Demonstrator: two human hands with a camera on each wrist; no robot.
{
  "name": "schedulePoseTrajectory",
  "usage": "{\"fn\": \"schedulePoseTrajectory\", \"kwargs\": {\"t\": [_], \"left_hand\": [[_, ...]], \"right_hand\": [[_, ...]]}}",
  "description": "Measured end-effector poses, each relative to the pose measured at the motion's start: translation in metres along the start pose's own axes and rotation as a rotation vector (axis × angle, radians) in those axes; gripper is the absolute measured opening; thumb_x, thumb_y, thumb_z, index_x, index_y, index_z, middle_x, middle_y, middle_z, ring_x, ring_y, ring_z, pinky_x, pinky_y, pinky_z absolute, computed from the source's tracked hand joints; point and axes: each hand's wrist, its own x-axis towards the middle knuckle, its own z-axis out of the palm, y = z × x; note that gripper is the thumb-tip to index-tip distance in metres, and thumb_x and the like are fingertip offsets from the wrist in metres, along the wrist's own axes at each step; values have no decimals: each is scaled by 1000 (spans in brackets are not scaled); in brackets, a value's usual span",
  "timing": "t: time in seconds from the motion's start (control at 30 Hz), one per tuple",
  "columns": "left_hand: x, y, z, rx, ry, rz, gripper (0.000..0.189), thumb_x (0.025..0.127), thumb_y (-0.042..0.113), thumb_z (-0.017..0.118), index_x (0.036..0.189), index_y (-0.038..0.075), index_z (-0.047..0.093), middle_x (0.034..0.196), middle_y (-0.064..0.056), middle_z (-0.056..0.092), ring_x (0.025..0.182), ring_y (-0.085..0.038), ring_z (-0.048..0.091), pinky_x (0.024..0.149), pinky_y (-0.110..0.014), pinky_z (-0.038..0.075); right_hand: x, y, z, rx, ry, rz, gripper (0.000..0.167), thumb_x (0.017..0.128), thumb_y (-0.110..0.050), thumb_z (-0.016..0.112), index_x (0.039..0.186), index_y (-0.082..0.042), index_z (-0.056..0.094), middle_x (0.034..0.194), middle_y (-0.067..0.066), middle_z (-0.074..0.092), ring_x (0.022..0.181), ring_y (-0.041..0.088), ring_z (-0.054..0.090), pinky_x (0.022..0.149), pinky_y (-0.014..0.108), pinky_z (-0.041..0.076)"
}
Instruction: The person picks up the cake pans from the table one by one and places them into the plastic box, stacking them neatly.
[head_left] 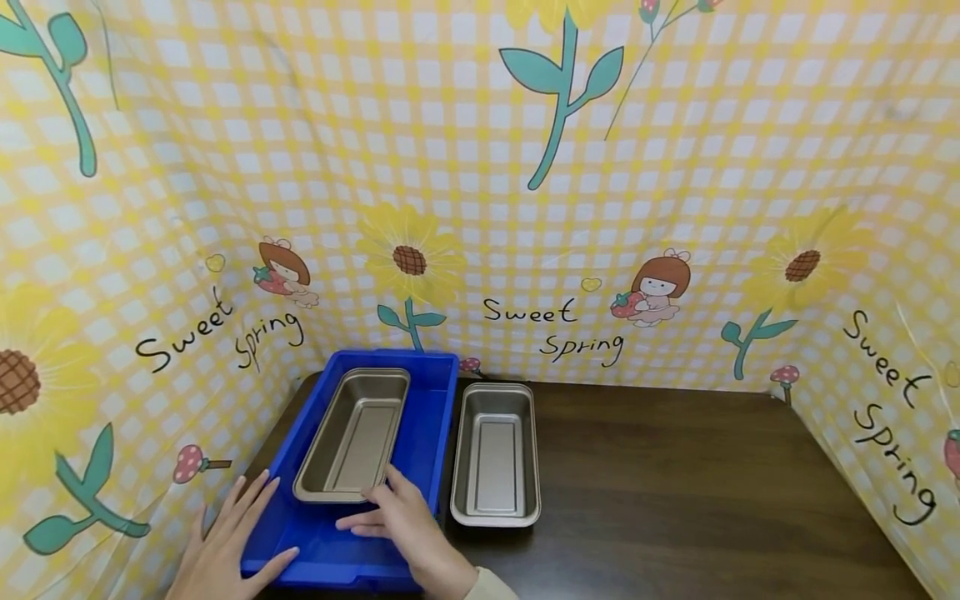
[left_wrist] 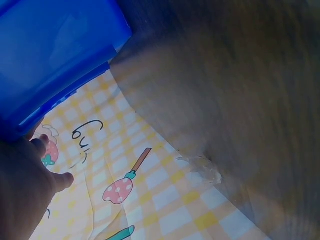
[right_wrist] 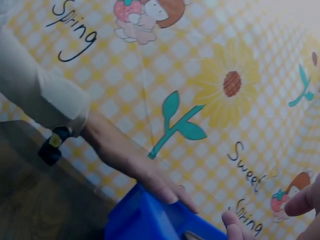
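Observation:
A bronze-coloured metal loaf pan (head_left: 360,433) lies in the left part of a blue plastic tray (head_left: 442,408), its near end tilted toward the left. My right hand (head_left: 408,525) is at that pan's near right corner, fingers loosely spread; whether a fingertip touches the rim cannot be told. My left hand (head_left: 225,542) rests along the tray's near left edge with fingers straight and spread. In the right wrist view a bit of the pan's rim (right_wrist: 192,235) shows inside the tray. A second, matching loaf pan (head_left: 497,454) stands on the table just right of the tray.
The dark wooden table (head_left: 675,483) extends to the right of the second pan. A yellow checked cloth (head_left: 480,208) printed with flowers and lettering hangs around the back and both sides, close behind and left of the tray.

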Motion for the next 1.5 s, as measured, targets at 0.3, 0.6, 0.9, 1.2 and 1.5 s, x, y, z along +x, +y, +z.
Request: {"fn": "schedulePoseTrajectory", "kwargs": {"t": [0.3,0.6,0.9,1.2,1.5], "left_hand": [[-2,-2,0,10,7,-3,102,89,50,80,170,22,25,176,-6,21,163,-35,4,115,-78,-15],[-4,-5,-1,0,7,1,101,89,48,80,170,24,25,176,-4,21,164,-26,-3,115,-76,-18],[-2,-4,0,-1,4,9,100,90,49,79,170,24,25,176,-3,20,164,-22,-6,115,-76,-18],[-1,-3,2,-13,13,16,100,89,48,81,170,24,26,177,0,18,164,-23,-5,115,-78,-16],[-1,-3,2,-20,18,15,100,89,47,81,170,24,26,177,1,18,164,-22,-4,115,-77,-16]], "right_hand": [[-11,-12,-23,12,-28,-42,70,104,-14,46,164,10,20,143,21,63,103,35,77,89,37,62],[-16,-11,-46,17,-20,-61,59,106,-14,46,160,6,33,129,14,71,103,34,77,90,38,62],[-21,-13,-70,-13,3,-85,47,106,-17,48,149,2,45,123,15,73,102,34,77,90,38,61],[-27,-19,-93,-26,34,-80,45,106,-17,48,147,1,45,122,14,74,101,28,77,80,28,60],[-34,-21,-111,-50,31,-115,43,106,-14,47,145,3,46,113,13,76,99,27,77,88,37,61]]}}
